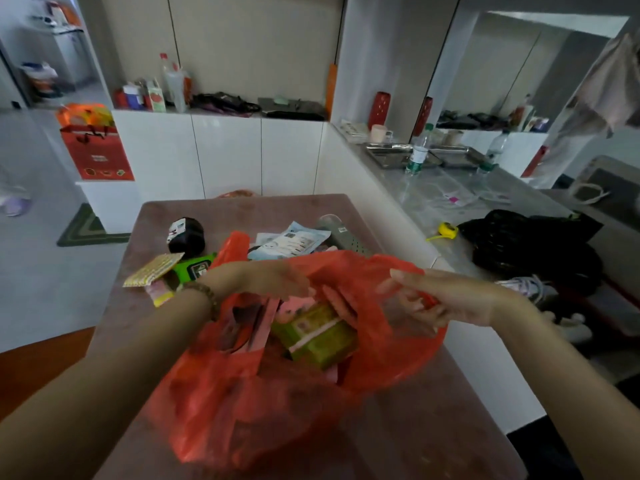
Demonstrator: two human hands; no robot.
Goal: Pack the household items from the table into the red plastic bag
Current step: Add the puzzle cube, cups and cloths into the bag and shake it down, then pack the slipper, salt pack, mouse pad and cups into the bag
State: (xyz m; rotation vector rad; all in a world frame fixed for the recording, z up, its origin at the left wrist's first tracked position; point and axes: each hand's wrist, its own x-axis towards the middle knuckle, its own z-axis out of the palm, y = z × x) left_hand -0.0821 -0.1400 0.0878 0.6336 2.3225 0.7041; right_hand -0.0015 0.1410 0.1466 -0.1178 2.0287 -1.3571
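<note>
Apparently both hands (277,278) (436,303) at red bag (242,393) rim, mouth wide.

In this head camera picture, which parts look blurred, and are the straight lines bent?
Head view: both hands, left hand and right hand, and the red plastic bag are motion-blurred; cabinet and counter lines bow toward the edges; lighting is dim.
</note>
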